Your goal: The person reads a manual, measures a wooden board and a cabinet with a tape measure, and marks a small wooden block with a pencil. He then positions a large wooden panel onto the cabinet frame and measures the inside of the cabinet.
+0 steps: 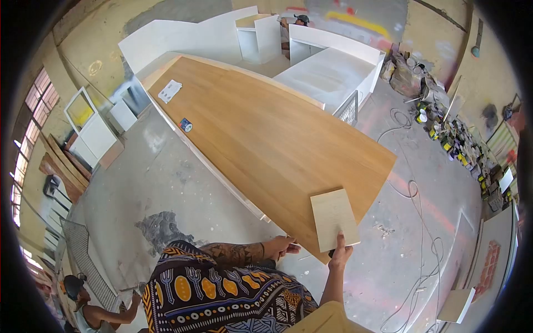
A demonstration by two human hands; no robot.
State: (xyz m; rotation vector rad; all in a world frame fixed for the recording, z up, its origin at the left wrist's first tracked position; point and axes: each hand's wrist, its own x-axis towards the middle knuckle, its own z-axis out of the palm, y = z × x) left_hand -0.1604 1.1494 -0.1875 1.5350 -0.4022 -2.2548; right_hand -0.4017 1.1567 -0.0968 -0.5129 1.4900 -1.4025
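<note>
My right hand grips a small pale rectangular board, thumb flat on its face and fingers beneath. A small dark object shows at its finger side. The board lies over the near end of a large wood-grain panel. At that panel's near left edge is my left hand, its fingers curled together; I cannot tell what is in them. A white paper sheet and a small blue label rest toward the panel's far end.
White curved counter units stand behind the panel, a person among them. Cables trail over the floor at right, beside piled cans. Another person is at lower left, near a mesh panel.
</note>
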